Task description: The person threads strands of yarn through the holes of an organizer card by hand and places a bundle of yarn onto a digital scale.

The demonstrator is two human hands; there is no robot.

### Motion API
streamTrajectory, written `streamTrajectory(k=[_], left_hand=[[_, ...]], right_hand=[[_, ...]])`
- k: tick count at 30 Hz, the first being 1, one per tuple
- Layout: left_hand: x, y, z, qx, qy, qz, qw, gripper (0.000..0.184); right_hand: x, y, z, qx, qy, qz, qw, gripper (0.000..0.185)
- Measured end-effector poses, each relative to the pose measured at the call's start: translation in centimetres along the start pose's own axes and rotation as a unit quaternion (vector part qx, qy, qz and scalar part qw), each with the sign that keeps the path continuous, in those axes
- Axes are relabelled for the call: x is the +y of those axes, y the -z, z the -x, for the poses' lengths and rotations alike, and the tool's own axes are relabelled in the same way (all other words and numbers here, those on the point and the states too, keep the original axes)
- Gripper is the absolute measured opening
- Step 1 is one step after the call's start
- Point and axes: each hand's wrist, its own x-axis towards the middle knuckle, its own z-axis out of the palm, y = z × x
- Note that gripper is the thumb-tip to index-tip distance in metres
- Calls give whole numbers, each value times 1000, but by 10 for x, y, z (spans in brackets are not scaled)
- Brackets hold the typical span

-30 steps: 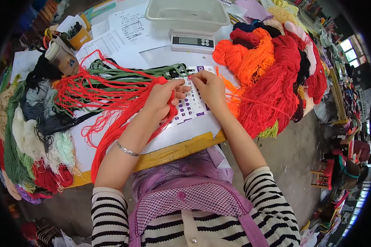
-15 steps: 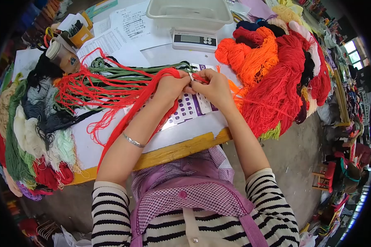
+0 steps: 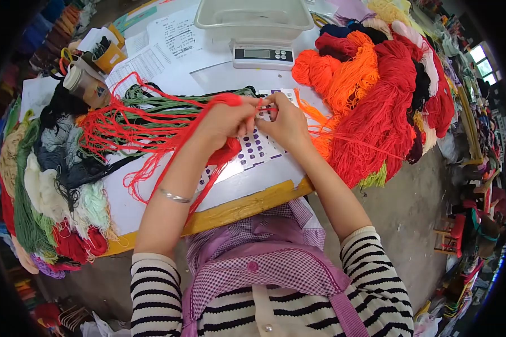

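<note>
A bundle of red yarn (image 3: 194,132) runs across the table and over my left hand (image 3: 226,121), whose fingers are closed around it. Close by on the right, my right hand (image 3: 285,122) pinches the red yarn's end, thumb and forefinger meeting near my left fingertips. The exact grip is partly hidden by the fingers. Loose red strands spread leftward over dark green yarn (image 3: 168,100). Beneath both hands lies a white card with purple spots (image 3: 252,147).
A digital scale (image 3: 262,55) carries a clear plastic tub (image 3: 253,17) at the back. Orange yarn (image 3: 354,70) and red skeins (image 3: 371,135) heap on the right. Mixed skeins (image 3: 42,185) hang over the left edge, near a plastic cup (image 3: 87,87) and written sheets (image 3: 171,33).
My left hand has turned and shifted slightly left and down, and the red yarn moved with it. The right fingers have spread a little, and the white bit between my hands no longer shows.
</note>
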Motion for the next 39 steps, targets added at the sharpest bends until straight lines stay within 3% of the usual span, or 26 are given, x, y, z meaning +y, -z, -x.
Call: streamTrajectory(k=[1,3,4,5,7,9,10,11,14,15,16,17,18,21,23,25,27,31,33,34,37,38,39], left_hand=[[-3,-7,-3,1,0,1,1000,16],[-6,-16,-8,-5,-14,-182,983,17],[-7,-14,-7,5,-77,-212,974,25],[-6,-7,-2,2,-74,-213,974,25],[24,-1,29,126,-32,-318,939,30],[22,40,44,246,24,-281,927,34],[13,80,49,262,30,-188,946,33],[22,103,71,231,-19,-105,967,29],[24,231,115,74,-11,177,981,20],[35,233,126,10,-27,249,968,19],[34,230,125,12,-31,248,968,19],[33,226,120,209,-111,255,937,22],[38,218,120,399,-188,252,861,28],[21,252,123,421,-209,196,861,43],[27,205,131,258,-250,264,895,51],[37,133,140,158,-237,328,901,66],[37,83,142,63,-230,320,917,80],[22,26,134,18,-218,270,938,81],[20,13,133,36,-252,43,966,77],[15,16,128,80,-273,-7,959,65],[10,29,141,138,-218,-71,964,54],[10,27,141,137,-233,11,963,41],[13,24,145,137,-232,11,963,41]], right_hand=[[-2,0,1,31,14,13,999,32],[1,-2,0,24,11,18,999,34],[3,-2,1,19,5,23,1000,36],[5,-2,0,19,1,22,1000,36],[5,1,-3,-30,-4,6,1000,41],[6,2,-5,-36,-11,-4,999,41],[5,3,-5,-43,-15,-13,999,41],[5,3,-5,-42,-16,-16,999,41],[4,5,-5,-47,-13,-15,999,41],[3,6,-5,-56,-20,-16,998,40],[1,7,-5,-64,-26,-15,998,39],[1,7,-4,-64,-21,-16,998,39],[1,6,-3,-55,-16,3,998,39],[0,5,-4,-54,7,28,998,38],[-3,3,-3,-63,14,62,996,39],[-28,4,5,-70,57,51,995,33],[-58,-5,14,-130,86,-255,954,28],[-118,-7,32,-248,80,-439,860,29],[-124,-5,35,-273,35,-427,861,23],[-119,-9,36,-266,41,-457,848,20],[-116,-5,41,-248,41,-514,820,13],[-116,-3,44,-238,34,-542,805,13],[-116,-1,46,-226,26,-571,788,12]])
